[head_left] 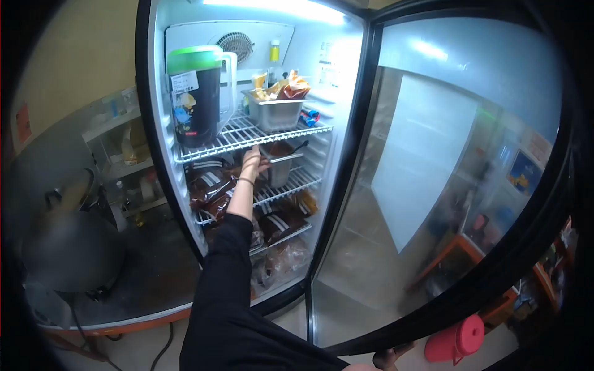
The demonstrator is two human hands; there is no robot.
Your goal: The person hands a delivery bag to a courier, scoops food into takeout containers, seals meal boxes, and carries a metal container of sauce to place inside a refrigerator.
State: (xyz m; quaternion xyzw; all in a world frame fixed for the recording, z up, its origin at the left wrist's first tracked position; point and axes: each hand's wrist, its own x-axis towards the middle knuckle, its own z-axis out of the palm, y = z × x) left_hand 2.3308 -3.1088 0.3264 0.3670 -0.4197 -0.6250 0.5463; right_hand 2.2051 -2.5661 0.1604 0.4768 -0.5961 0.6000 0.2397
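My left hand (252,163) reaches into the open fridge below the upper wire shelf (247,140), a dark band round its wrist. Its fingers are bent against the left rim of a metal container (279,170) that holds brown food and a dark-handled utensil (299,148). Bags of dark brown food (211,185) lie left of the hand. Skin shows at the bottom edge by the door; whether it is my right hand is unclear, as it is cut off and dark.
On the upper shelf stand a green-lidded jug (199,99) and a metal pan (276,113) with packets. The glass door (427,161) stands open at right. A dark round pot (73,250) is at left, a pink bucket (455,340) at bottom right.
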